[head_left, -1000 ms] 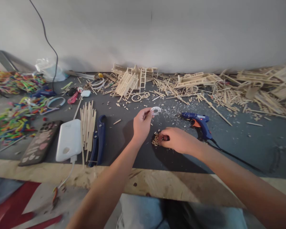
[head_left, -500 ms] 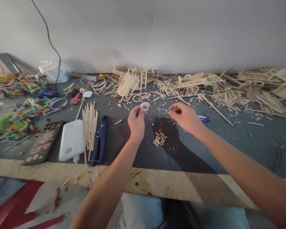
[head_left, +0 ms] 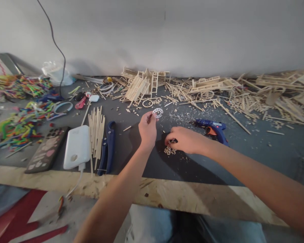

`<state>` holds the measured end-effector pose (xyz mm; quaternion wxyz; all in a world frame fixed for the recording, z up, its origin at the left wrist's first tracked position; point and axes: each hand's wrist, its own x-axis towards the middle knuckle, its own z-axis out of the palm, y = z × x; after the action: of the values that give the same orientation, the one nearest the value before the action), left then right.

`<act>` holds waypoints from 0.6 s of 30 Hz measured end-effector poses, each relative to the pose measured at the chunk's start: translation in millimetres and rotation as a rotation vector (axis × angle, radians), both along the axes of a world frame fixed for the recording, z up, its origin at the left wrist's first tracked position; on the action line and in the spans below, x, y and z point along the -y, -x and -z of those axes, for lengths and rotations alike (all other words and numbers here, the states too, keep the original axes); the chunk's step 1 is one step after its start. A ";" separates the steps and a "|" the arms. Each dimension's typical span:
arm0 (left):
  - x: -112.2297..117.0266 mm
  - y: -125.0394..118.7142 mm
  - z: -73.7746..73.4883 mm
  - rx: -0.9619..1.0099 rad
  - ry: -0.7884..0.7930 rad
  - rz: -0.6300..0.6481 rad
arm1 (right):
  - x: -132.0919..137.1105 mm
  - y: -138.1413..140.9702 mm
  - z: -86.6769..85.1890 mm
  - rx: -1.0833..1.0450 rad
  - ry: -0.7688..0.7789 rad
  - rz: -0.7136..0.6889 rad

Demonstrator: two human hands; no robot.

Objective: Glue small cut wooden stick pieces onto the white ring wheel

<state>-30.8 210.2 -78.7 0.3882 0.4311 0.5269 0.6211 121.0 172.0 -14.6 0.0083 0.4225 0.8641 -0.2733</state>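
My left hand (head_left: 148, 129) pinches a small pale ring (head_left: 157, 113) with short pieces around its inside, holding it above the table. Just to the right and nearer me, my right hand (head_left: 179, 139) reaches down with curled fingers at a little pile of short cut wooden stick pieces (head_left: 169, 151). Its fingertips cover part of the pile, and whether a piece is between them I cannot make out. Beyond my right wrist lies a blue glue gun (head_left: 216, 128) with an orange trigger and a small red light.
Left of my hands lie a blue-handled cutter (head_left: 107, 148), a bundle of wooden sticks (head_left: 96, 135), a white power bank (head_left: 77, 147) and a phone (head_left: 48, 150). Wooden stick frames (head_left: 139, 86) and scraps line the wall. Colourful pipe cleaners (head_left: 17, 125) heap at far left.
My right hand has moved down and left, from above the table to the pile of wooden pieces, uncovering the glue gun. My left hand still holds the ring, nearly in place.
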 end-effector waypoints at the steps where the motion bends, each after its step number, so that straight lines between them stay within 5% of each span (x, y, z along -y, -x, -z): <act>1: 0.1 -0.2 0.1 -0.002 -0.003 0.002 | 0.0 0.8 0.0 0.006 -0.002 -0.015; 18: 0.1 -0.8 0.6 0.026 -0.005 0.008 | -0.8 12.3 -7.3 0.119 -0.038 -0.147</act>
<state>-30.0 210.1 -79.3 0.3963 0.4262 0.5184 0.6265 108.7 172.9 -7.3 0.0716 0.3733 0.8959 -0.2300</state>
